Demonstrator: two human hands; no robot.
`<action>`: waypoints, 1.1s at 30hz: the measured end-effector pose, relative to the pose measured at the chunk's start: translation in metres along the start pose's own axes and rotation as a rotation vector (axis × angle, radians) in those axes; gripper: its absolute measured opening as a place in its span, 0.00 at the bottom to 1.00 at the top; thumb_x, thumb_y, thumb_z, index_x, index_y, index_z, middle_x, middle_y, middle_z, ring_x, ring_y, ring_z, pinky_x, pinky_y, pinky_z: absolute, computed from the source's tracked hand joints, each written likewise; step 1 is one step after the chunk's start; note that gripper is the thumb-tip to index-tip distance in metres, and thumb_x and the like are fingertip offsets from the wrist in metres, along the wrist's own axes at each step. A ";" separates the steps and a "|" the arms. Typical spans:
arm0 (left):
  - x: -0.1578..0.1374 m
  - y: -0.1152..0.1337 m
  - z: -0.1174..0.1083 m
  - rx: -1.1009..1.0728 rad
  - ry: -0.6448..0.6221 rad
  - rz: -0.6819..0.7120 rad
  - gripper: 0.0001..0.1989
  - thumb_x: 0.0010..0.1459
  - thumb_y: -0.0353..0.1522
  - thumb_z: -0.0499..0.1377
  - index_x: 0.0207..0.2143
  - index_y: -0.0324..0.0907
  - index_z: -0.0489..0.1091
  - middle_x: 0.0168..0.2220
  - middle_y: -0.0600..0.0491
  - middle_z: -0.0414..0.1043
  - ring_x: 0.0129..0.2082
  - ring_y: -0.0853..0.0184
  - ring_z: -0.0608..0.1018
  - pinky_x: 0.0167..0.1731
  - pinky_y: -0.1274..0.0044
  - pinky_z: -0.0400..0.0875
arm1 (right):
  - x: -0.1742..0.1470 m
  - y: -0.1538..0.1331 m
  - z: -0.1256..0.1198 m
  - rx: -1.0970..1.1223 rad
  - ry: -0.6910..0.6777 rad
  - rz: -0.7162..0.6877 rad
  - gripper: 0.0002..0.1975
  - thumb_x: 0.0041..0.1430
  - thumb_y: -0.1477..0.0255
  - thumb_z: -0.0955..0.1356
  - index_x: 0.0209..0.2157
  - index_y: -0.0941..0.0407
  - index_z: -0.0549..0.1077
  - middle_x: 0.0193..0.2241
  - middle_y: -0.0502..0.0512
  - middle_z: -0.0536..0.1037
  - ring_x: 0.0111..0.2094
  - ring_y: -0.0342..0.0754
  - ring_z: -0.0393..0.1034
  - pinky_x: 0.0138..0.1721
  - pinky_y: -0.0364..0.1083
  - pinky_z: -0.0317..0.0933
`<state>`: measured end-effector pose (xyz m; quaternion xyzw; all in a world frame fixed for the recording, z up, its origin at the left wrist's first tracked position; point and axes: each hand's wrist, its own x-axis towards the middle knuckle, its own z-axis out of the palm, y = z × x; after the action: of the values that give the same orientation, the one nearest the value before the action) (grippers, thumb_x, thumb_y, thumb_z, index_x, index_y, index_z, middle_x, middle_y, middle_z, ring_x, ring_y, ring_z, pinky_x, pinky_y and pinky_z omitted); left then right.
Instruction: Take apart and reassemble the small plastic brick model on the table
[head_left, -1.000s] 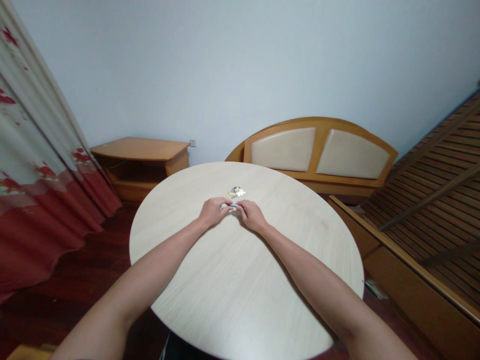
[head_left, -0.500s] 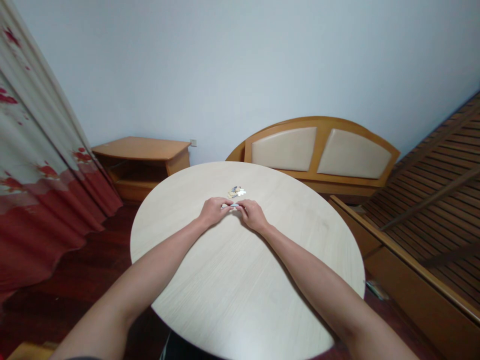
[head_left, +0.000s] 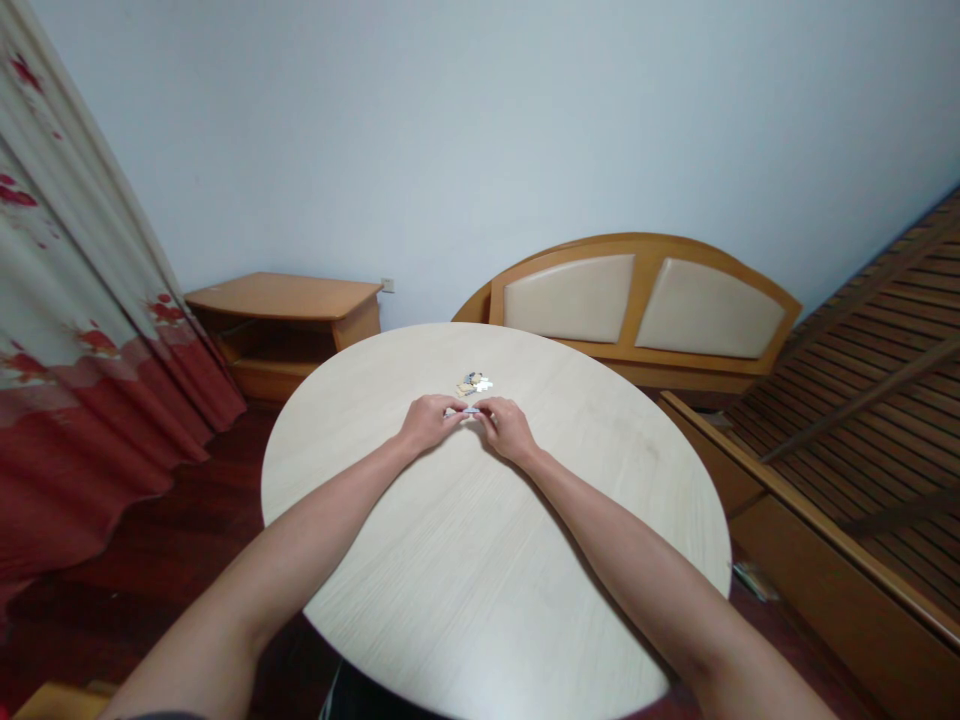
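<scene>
Over the middle of the round pale table [head_left: 465,560], my left hand [head_left: 431,420] and my right hand [head_left: 506,426] meet almost fingertip to fingertip. Pinched between both thumbs and forefingers is a small thin light-blue piece [head_left: 471,410], mostly covered by the fingers. Its exact kind is too small to make out. Just beyond the fingers lies a little heap of small flat pieces [head_left: 472,383], tan, dark and white, with knobbed outlines like jigsaw pieces. Neither hand touches that heap.
A wooden cabinet [head_left: 285,296] stands at the back left, near a red and white curtain [head_left: 97,400]. Behind the table is a padded wooden headboard [head_left: 637,300]. To the right, a slatted wooden bed base [head_left: 885,400] leans above a bed rail [head_left: 825,560].
Both hands stay in nearly the same place. The light-blue piece between the fingers shows a slightly different tilt. The heap lies unchanged.
</scene>
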<state>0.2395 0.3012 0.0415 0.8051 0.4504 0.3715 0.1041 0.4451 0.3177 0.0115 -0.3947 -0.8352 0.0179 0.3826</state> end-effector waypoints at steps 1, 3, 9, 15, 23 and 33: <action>0.000 0.000 0.000 -0.004 0.000 0.004 0.10 0.62 0.37 0.63 0.40 0.45 0.83 0.41 0.51 0.84 0.38 0.62 0.82 0.44 0.73 0.74 | 0.000 0.000 0.000 0.001 0.005 0.000 0.09 0.68 0.70 0.65 0.41 0.56 0.78 0.39 0.60 0.82 0.42 0.54 0.74 0.46 0.51 0.62; 0.000 -0.001 0.000 -0.005 -0.005 0.006 0.10 0.62 0.37 0.63 0.40 0.45 0.83 0.40 0.51 0.84 0.37 0.63 0.82 0.43 0.74 0.74 | 0.000 -0.001 -0.001 0.001 0.017 -0.003 0.09 0.67 0.71 0.65 0.41 0.55 0.78 0.39 0.59 0.82 0.42 0.53 0.73 0.46 0.50 0.62; 0.000 0.000 0.001 0.008 -0.012 0.016 0.10 0.62 0.37 0.63 0.40 0.44 0.82 0.42 0.51 0.83 0.37 0.65 0.82 0.43 0.76 0.72 | 0.000 -0.003 -0.002 0.015 0.066 -0.050 0.07 0.66 0.74 0.66 0.41 0.55 0.78 0.38 0.59 0.82 0.40 0.53 0.74 0.45 0.50 0.63; -0.001 0.003 0.000 0.013 -0.004 0.020 0.10 0.63 0.37 0.62 0.41 0.44 0.82 0.41 0.51 0.83 0.37 0.65 0.81 0.44 0.76 0.72 | 0.000 -0.004 -0.002 0.015 0.073 -0.033 0.08 0.66 0.74 0.66 0.41 0.54 0.78 0.40 0.59 0.82 0.41 0.53 0.74 0.46 0.50 0.64; 0.001 0.001 0.001 0.028 0.013 0.014 0.11 0.63 0.39 0.63 0.39 0.43 0.81 0.39 0.51 0.83 0.36 0.66 0.80 0.43 0.76 0.72 | 0.000 -0.012 -0.006 0.000 0.016 0.031 0.11 0.66 0.70 0.66 0.47 0.57 0.77 0.43 0.60 0.82 0.42 0.53 0.75 0.48 0.50 0.63; 0.000 0.001 0.000 0.006 0.018 0.016 0.09 0.62 0.38 0.64 0.39 0.43 0.80 0.40 0.52 0.82 0.36 0.66 0.80 0.43 0.76 0.72 | 0.000 -0.011 -0.005 -0.012 -0.020 0.058 0.11 0.67 0.69 0.66 0.45 0.57 0.78 0.44 0.58 0.82 0.45 0.53 0.75 0.49 0.49 0.62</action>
<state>0.2399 0.3003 0.0418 0.8055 0.4461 0.3784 0.0947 0.4409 0.3085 0.0188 -0.4206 -0.8274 0.0279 0.3712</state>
